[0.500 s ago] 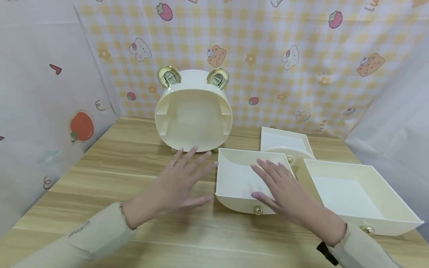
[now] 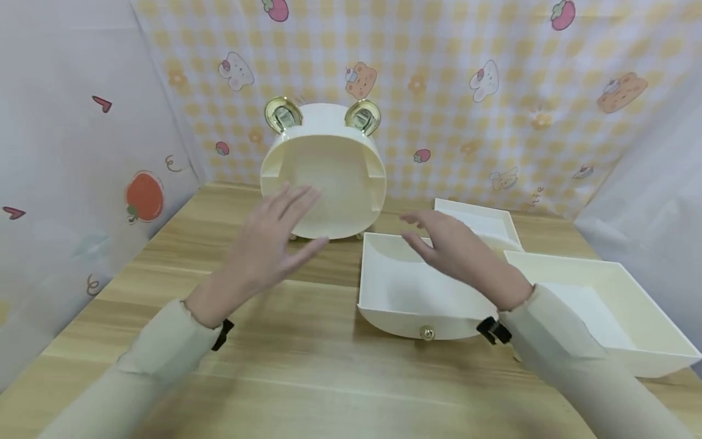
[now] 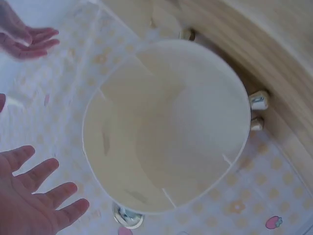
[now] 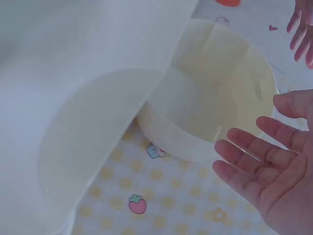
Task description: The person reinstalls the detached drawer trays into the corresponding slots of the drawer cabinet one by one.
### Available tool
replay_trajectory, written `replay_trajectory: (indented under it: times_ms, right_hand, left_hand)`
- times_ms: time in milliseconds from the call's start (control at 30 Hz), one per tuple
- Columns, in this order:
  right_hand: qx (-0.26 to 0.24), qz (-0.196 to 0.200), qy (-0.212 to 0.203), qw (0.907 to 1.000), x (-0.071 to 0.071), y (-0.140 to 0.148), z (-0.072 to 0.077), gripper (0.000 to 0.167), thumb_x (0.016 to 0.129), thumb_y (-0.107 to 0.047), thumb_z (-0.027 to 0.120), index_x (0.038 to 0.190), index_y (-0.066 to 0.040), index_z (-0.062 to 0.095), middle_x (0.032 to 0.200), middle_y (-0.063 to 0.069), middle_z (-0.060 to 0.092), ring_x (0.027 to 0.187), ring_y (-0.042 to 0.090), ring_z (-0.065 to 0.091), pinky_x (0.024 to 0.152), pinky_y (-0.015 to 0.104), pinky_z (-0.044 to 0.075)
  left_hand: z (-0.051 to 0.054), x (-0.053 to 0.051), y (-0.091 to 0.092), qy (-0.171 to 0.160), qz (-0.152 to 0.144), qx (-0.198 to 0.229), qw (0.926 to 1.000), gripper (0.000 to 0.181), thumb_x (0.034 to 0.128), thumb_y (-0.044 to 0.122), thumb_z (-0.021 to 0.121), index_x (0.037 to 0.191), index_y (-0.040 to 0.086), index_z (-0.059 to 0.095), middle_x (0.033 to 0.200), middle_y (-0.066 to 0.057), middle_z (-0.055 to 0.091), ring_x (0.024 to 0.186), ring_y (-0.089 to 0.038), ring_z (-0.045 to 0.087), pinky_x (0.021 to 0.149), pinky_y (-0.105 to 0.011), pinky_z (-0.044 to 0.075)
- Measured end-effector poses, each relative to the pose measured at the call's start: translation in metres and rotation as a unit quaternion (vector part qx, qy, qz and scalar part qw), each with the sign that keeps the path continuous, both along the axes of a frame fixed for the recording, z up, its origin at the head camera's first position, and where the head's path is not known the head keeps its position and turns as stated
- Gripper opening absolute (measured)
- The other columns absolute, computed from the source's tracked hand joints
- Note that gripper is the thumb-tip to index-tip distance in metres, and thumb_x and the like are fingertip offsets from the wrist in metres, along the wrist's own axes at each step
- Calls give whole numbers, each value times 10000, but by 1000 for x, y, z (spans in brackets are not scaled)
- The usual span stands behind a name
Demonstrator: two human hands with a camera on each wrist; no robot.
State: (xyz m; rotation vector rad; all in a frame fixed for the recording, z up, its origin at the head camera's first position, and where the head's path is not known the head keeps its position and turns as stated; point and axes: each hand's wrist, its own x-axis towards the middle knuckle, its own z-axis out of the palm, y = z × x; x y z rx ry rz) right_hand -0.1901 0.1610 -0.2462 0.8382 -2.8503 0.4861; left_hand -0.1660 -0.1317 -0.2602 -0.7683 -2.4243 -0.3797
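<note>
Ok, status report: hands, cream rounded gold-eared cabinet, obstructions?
Left hand, right hand: open, holding nothing. Cabinet: upright, empty inside. From the head view, left hand overlaps it; nothing else does.

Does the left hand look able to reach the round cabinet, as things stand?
Probably yes: the left hand is empty, and nothing seen stands between it and the open cabinet.

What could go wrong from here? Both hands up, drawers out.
1. The left hand is in front of the housing, which stands on small gold feet; a bump might shift or tip it.
2. The right sleeve crosses in front of the right-hand drawer; lowering that arm could knock it.
3. That drawer sits close to the front drawer, so pushing one may shove the other.
</note>
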Motion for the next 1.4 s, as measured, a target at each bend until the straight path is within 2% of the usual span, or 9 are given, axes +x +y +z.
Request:
replay_trajectory:
  times_ms: [167,300,400,533,700,800,933,1133,1400]
  right_hand:
    - [-630,-179,-298,9974,-23,-15,21,400,974,-237,466,1314,-26,466,1287,159,545,1151,317,532,967,465,440]
    - [-1205,-284,-393,9915,-41,-28,34,429,964,-228,450,1333,-11,430,1322,177,502,1170,325,511,987,444,431]
    - [-1446,-367,-425,9879,-52,-37,39,475,943,-219,472,1367,-19,397,1363,176,461,1210,328,484,1008,441,416]
    - [-1417,-406,-862,9853,-64,-44,35,584,940,-254,505,1446,-72,277,1466,164,337,1314,346,374,1067,486,343]
    - [-1499,-253,-1145,9817,-79,-51,28,614,955,-241,489,1482,-113,202,1513,132,266,1340,370,331,1087,516,304]
    - [-1785,-257,-1236,9758,-87,-55,25,563,968,-213,459,1477,-136,229,1503,133,290,1325,353,370,1076,500,331]
    - [-1961,-355,-1265,9717,-95,-59,20,502,980,-191,418,1454,-106,274,1457,169,352,1269,309,461,1029,439,410]
    - [-1762,-716,-566,9801,-104,-62,20,391,983,-156,395,1357,-41,392,1288,194,514,1141,294,561,951,405,463]
    - [-1530,-1010,273,9827,-115,-62,21,243,961,-174,506,1163,-40,527,1015,187,673,922,292,643,816,381,514]
  left_hand:
    - [15,-23,-12,-153,258,1051,9940,541,909,256,566,1415,173,393,1415,-99,435,1252,-333,430,919,-504,457]
    - [23,-45,-24,-528,546,1959,9777,515,915,202,542,1411,204,400,1403,-87,443,820,-233,582,652,-346,512]
    - [22,-61,-33,-772,596,2580,9612,491,915,176,529,1395,187,424,1403,-92,433,824,-244,584,696,-348,513]
    - [17,-78,-43,-1210,565,3142,9399,462,918,164,529,1373,155,450,1398,-115,441,1257,-350,432,996,-501,416]
    - [10,-94,-52,-1601,634,3326,9272,439,936,228,519,1365,157,466,1379,-144,460,1251,-366,443,998,-495,424]
    - [8,-102,-53,-1544,630,3332,9280,426,950,246,505,1359,134,473,1350,-167,484,1210,-367,482,989,-480,438]
    - [8,-110,-50,-1110,715,3164,9394,356,957,186,501,1295,80,537,1247,-201,556,1084,-367,579,930,-436,492]
    - [8,-119,-49,-326,880,2594,9612,271,949,123,516,1194,68,616,1136,-193,622,950,-341,651,832,-397,542]
    - [9,-121,-51,5,759,2318,9698,304,891,-3,549,1183,47,614,1123,-206,623,938,-329,666,790,-368,560]
